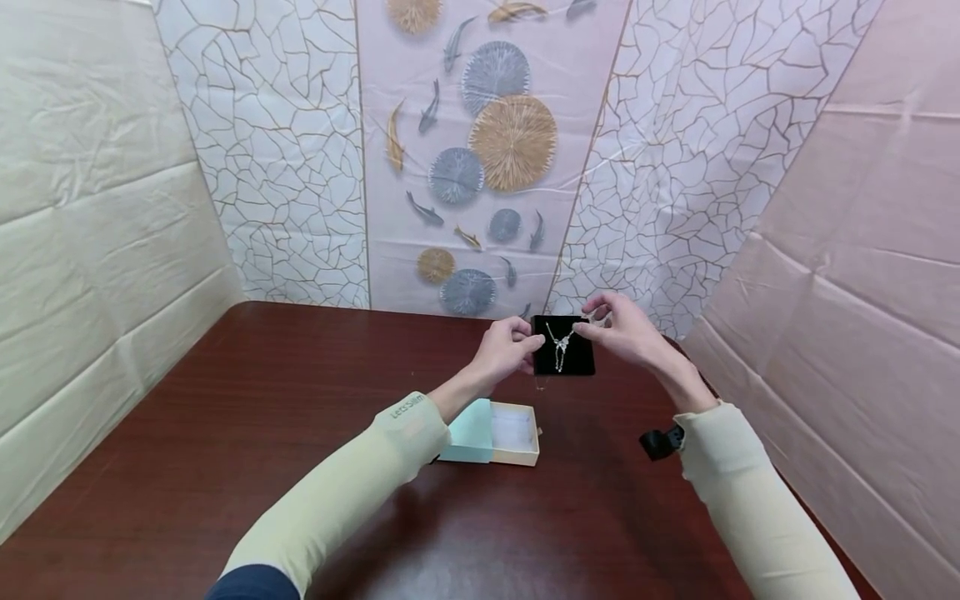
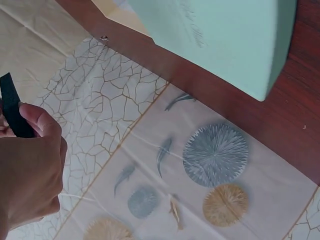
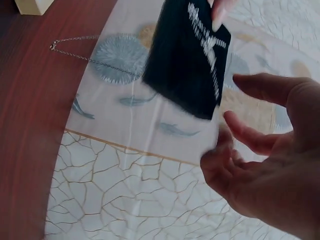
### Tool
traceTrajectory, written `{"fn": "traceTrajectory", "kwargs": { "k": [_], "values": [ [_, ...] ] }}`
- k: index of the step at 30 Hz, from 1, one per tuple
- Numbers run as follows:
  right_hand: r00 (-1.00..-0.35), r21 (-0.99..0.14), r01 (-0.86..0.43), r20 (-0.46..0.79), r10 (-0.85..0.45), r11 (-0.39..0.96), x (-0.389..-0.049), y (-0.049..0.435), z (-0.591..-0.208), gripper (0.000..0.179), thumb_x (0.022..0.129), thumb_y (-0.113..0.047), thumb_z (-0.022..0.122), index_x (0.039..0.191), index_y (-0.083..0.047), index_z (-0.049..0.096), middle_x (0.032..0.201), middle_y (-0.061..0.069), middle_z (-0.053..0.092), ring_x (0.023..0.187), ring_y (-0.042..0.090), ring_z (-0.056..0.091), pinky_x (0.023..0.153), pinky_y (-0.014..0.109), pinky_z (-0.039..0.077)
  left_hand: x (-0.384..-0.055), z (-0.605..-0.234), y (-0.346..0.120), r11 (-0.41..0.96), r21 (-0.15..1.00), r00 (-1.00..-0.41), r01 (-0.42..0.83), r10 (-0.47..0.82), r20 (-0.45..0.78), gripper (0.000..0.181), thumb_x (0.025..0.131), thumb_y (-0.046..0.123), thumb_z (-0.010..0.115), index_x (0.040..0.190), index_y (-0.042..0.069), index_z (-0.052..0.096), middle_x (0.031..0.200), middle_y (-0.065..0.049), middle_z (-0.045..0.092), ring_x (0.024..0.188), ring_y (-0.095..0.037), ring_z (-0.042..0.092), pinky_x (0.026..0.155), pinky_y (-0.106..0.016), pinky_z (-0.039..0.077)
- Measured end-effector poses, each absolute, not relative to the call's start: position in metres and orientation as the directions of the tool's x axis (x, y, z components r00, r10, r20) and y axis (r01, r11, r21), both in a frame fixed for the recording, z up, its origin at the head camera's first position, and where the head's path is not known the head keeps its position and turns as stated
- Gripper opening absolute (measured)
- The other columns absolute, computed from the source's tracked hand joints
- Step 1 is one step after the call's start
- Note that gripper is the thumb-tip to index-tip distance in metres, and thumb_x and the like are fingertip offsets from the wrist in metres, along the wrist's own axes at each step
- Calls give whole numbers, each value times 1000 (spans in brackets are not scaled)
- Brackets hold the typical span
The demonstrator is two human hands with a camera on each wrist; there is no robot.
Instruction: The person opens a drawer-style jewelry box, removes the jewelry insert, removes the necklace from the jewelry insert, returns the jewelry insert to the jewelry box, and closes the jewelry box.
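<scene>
1. Crackle-patterned white cloth [image 1: 285, 167] covers the far wall on my head feed, split by a pink panel [image 1: 393, 275] printed with fish and grey and gold discs; plainer cloth [image 1: 90, 250] lines both sides.
2. Below it I have a reddish-brown table [image 1: 300, 375] reaching to that wall.
3. Near the table's middle I see a box: a mint sleeve [image 1: 468, 437] with its cream drawer [image 1: 516, 457] slid partly out to the right, the whitish interior showing.
4. Beyond the box and a little to its right, a square black pad [image 1: 577, 363] is held up over the table, its face turned to the head camera. On that face lies a silvery necklace [image 1: 561, 342], and a loop of thin chain [image 3: 89, 59] hangs below the pad.
5. My left hand [image 1: 501, 350] pinches the pad's left edge, thumb on the front.
6. My right hand [image 1: 622, 329] is at the upper right corner, its fingers loosely bent; the right wrist feed shows a gap between thumb and forefinger. Blur there keeps me from telling whether a fingertip touches the pad or the necklace.
7. Pale sleeves cover both forearms, and a black device [image 1: 660, 443] sits by the right cuff.
</scene>
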State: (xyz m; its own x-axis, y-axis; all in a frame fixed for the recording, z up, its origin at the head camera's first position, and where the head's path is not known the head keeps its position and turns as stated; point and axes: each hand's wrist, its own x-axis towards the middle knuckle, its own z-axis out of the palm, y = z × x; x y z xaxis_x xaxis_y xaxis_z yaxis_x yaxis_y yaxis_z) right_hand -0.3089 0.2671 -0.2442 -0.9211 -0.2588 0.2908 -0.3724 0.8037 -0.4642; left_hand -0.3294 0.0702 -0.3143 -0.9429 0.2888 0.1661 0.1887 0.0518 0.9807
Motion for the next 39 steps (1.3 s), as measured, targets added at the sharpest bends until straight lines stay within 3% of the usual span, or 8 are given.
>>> {"fn": "traceTrajectory", "kwargs": {
  "k": [4,9,12,16,23,39],
  "values": [
    [-872,-342,-442,378,-310,829,-309,259,-245,14,87,-16,67,88,-1,66,80,11,64,73,19,55,67,28,41,-330,-316,77,100,973,-945,208,279,173,19,93,13,62,104,-3,56,99,-22,72,60,-13,61,64,-35,58],
    [-879,-259,-437,326,-348,862,-310,251,-247,13,84,-16,67,75,-7,70,65,1,64,61,11,52,59,26,42,-328,-317,85,180,950,-940,255,277,200,20,94,16,61,106,0,58,98,-18,73,72,-36,69,69,-31,55],
    [-899,-207,-385,303,-315,899,-309,247,-249,12,82,-18,66,75,-10,71,66,1,65,62,15,55,56,29,43,-326,-318,89,231,925,-935,302,263,239,20,95,17,60,106,0,59,100,-16,73,82,-34,69,76,-28,50],
    [-911,-157,-340,299,-283,927,-308,245,-250,12,81,-18,65,76,-10,72,73,4,69,68,21,61,57,36,47,-325,-321,94,266,893,-920,364,251,300,19,94,16,60,105,1,60,99,-13,74,91,-21,64,83,-30,47],
    [-924,-128,-308,276,-264,943,-309,243,-253,10,78,-17,64,75,-12,72,80,6,71,74,23,64,59,42,49,-327,-328,96,289,855,-893,432,273,359,19,95,15,60,108,3,60,100,-13,73,102,-24,63,90,-34,47],
    [-917,-205,-310,321,-236,928,-313,253,-247,13,82,-15,59,80,-8,69,78,7,68,73,23,60,55,34,45,-319,-335,103,377,767,-848,518,339,406,12,93,12,62,102,4,62,93,-8,68,89,-19,63,78,-25,47]
  ]
}}
